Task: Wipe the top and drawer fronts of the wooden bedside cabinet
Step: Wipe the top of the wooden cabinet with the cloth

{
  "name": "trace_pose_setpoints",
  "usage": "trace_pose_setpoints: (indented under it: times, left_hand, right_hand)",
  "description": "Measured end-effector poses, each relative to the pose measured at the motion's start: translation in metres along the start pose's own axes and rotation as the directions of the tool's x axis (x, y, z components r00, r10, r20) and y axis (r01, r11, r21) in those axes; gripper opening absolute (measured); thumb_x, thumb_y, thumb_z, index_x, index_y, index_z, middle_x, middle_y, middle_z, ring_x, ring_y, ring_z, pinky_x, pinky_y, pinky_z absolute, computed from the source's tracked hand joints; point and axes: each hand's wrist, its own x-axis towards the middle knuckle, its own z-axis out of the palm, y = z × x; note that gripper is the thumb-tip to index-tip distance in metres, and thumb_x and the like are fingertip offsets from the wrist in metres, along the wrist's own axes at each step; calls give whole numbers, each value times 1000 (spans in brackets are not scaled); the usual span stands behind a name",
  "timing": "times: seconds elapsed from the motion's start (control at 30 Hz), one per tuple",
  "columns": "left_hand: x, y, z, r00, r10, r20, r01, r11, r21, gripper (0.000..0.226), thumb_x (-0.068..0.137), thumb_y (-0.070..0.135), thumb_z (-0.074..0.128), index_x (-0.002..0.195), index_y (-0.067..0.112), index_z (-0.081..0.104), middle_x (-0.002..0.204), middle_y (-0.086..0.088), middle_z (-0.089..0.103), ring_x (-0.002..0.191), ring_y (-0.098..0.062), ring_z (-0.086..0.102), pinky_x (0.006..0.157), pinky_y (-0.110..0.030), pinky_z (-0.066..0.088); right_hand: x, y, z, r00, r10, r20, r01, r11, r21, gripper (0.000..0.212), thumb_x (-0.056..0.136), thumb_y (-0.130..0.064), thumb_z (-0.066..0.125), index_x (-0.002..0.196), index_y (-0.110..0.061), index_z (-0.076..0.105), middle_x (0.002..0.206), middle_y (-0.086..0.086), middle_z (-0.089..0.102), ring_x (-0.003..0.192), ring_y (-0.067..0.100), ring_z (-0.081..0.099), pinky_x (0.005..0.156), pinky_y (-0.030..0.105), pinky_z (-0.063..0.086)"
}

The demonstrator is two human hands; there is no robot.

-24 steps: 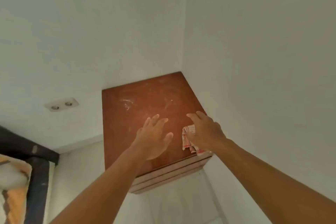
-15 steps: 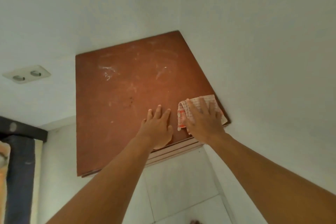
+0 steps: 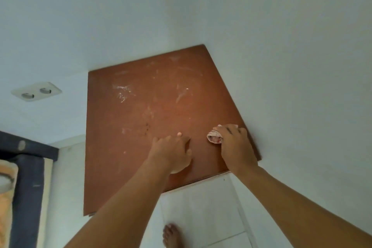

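Two hands on the cabinet top, the wiping barely begun.

Most of the wooden bedside cabinet (image 3: 153, 127), tucked into the wall corner, shows pale dusty smears toward its back. Right hand (image 3: 235, 147) is closed around a bunched checked cloth (image 3: 215, 138) pressed near the front right edge; left hand (image 3: 173, 153) rests beside it holding nothing, fingers loosely curled on the wood. Top-wiping looks the step in hand. Next move likely calls for sweeping the cloth back across the smears; drawer fronts are out of sight.
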Motion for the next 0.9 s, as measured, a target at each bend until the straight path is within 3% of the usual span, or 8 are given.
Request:
trace_pose_setpoints:
  times: [0.1, 0.27, 0.37, 0.5, 0.57, 0.67, 0.73, 0.9]
  left_hand:
    - [28, -16, -42, 999, 34, 34, -32, 998, -53, 48, 98, 49, 39, 137, 26, 54, 134, -3, 63, 122, -32, 58, 102, -47, 47]
    - [109, -65, -108, 988, -8, -155, -23, 980, -196, 55, 98, 51, 44, 146, 26, 46, 138, -10, 61, 127, -36, 56, 105, -47, 47]
    - [165, -93, -137, 976, -3, -218, -43, 978, -203, 59, 97, 52, 46, 150, 25, 43, 150, -9, 51, 139, -32, 46, 112, -48, 40]
    - [230, -115, -154, 975, 29, -220, -56, 992, -117, 63, 96, 56, 36, 155, 33, 33, 166, -3, 25, 154, -28, 19, 120, -56, 25]
    - [245, -112, -150, 983, -8, -185, -11, 995, -104, 62, 100, 53, 31, 157, 31, 28, 168, -5, 18, 155, -29, 15, 120, -57, 21]
    - [244, -104, -129, 989, -55, -134, 48, 997, -58, 66, 102, 55, 20, 162, 31, 5, 170, -5, -2, 156, -30, 4, 122, -56, 13]
    - [242, -104, -119, 989, -69, -133, 62, 996, -61, 67, 101, 57, 15, 161, 35, -5, 170, -2, -12, 157, -27, -4, 121, -59, 9]
    - [245, -103, -128, 991, -106, -85, 99, 992, -80, 63, 101, 57, 11, 160, 39, -4, 169, 2, -13, 157, -25, -5, 120, -64, 4]
  right_hand:
    - [57, -20, -24, 1000, 7, -16, -4, 991, 132, 49, 99, 1, 46, 144, -19, 57, 144, 7, 55, 124, 33, 49, 105, 43, 48]
    - [203, -50, -39, 988, -52, -147, 72, 989, 133, 58, 93, 3, 46, 144, -22, 56, 146, 6, 53, 122, 37, 50, 108, 44, 43]
    - [284, -58, -30, 990, -94, -105, 100, 994, 54, 63, 92, 5, 43, 148, -23, 50, 153, 7, 45, 130, 38, 43, 113, 42, 37]
    - [346, -58, -2, 986, -164, -14, 164, 986, 11, 63, 92, 1, 46, 151, -22, 46, 156, 9, 41, 140, 36, 36, 117, 44, 33]
    - [351, -49, 20, 974, -202, 100, 208, 977, -45, 55, 101, -18, 44, 156, -22, 39, 162, 10, 33, 149, 36, 27, 123, 44, 23]
    - [342, -41, 47, 958, -126, 256, 167, 975, -145, 61, 107, -45, 29, 163, -30, 12, 172, 2, 2, 158, 29, -3, 127, 44, 0]
    - [341, -41, 51, 963, -117, 242, 157, 975, -155, 62, 107, -48, 27, 163, -33, 7, 172, 0, -4, 158, 27, -7, 127, 45, -2]
    - [343, -43, 44, 950, -102, 295, 155, 974, -164, 63, 107, -48, 24, 163, -34, 0, 171, 0, -11, 157, 26, -13, 127, 44, -5]
